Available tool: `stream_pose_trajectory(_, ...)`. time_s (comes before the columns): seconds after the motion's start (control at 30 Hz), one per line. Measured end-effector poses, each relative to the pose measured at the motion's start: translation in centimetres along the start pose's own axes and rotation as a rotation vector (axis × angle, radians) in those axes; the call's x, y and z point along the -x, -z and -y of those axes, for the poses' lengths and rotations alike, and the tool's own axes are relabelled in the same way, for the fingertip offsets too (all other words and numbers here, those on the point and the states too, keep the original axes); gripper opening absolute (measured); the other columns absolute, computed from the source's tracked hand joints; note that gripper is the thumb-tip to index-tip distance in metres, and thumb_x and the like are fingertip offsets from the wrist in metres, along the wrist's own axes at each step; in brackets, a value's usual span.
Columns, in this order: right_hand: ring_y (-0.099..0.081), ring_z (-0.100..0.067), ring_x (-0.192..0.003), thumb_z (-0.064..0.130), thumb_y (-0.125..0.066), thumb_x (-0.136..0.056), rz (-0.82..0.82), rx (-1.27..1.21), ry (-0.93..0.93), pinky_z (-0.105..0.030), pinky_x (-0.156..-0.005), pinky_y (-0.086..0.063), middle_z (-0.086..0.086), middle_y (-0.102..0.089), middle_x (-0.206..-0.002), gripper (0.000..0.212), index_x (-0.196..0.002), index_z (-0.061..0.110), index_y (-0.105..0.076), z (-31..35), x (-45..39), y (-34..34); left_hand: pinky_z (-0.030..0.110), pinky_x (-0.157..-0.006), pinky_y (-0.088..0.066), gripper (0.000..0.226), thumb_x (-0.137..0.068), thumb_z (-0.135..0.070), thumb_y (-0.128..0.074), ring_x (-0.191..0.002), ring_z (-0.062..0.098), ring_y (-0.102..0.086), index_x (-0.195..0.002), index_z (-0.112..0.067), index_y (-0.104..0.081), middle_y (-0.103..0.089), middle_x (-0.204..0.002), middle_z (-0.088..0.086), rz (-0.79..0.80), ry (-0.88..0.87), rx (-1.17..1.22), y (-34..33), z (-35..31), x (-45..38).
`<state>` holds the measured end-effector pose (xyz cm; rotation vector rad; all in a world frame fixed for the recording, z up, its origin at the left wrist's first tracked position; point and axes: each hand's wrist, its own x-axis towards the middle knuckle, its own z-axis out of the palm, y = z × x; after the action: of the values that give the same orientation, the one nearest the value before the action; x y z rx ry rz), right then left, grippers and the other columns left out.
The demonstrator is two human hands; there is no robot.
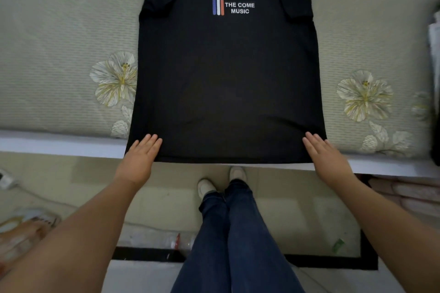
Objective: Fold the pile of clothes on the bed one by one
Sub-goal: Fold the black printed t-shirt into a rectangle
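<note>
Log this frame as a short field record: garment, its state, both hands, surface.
garment: black T-shirt with a striped logo and the print "THE COME MUSIC"
state: spread flat, print up, sleeves folded inward over the body, hem at the bed edge
left hand: flat, fingers straight, pressing the hem's left corner
right hand: flat, fingers straight, pressing the hem's right corner
surface: bed with a pale green floral cover
fold progress: body not yet folded
</note>
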<state>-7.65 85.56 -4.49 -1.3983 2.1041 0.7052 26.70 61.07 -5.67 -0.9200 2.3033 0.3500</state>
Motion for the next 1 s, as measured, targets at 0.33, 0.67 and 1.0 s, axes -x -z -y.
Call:
stream_pose_trajectory(0.33,0.002,-0.016,-0.143,-0.016,-0.034,-0.081,-0.165,-0.248,-0.117,-0.024,-0.113,0.003,-0.005,0.001,-0.156,0.077,-0.146,0.009,-0.003,-1.5,0.7,7.1,0.027,-0.112,0.003,0.077,-0.081,0.018,-0.036,-0.143,0.019,0.000,-0.146,-0.010,-0.006,-0.004,-0.155,0.007,-0.174,0.032,0.190,7.4,1.9,-0.4)
stream_pose_trajectory(0.67,-0.002,-0.021,-0.143,-0.010,-0.035,-0.086,-0.392,-0.271,-0.193,-0.029,-0.114,0.001,-0.010,-0.004,-0.155,0.067,-0.145,0.004,-0.008,-7.3,-10.1,20.9,0.030,-0.113,-0.004,0.067,-0.086,0.011,-0.034,-0.142,0.023,-0.007,-0.146,-0.007,-0.010,-0.013,-0.154,0.010,-0.365,0.112,0.088,21.9,3.9,-11.6)
stream_pose_trajectory(1.0,-0.005,-0.024,-0.143,-0.004,-0.040,-0.089,-0.312,-0.355,-0.192,-0.032,-0.114,-0.002,-0.013,-0.009,-0.154,0.063,-0.145,0.001,-0.010,-12.1,-24.7,29.9,0.033,-0.113,-0.007,0.057,-0.093,0.001,-0.034,-0.141,0.024,-0.010,-0.145,-0.006,-0.012,-0.016,-0.153,0.010,-0.259,0.095,-0.022,32.7,6.9,-26.5)
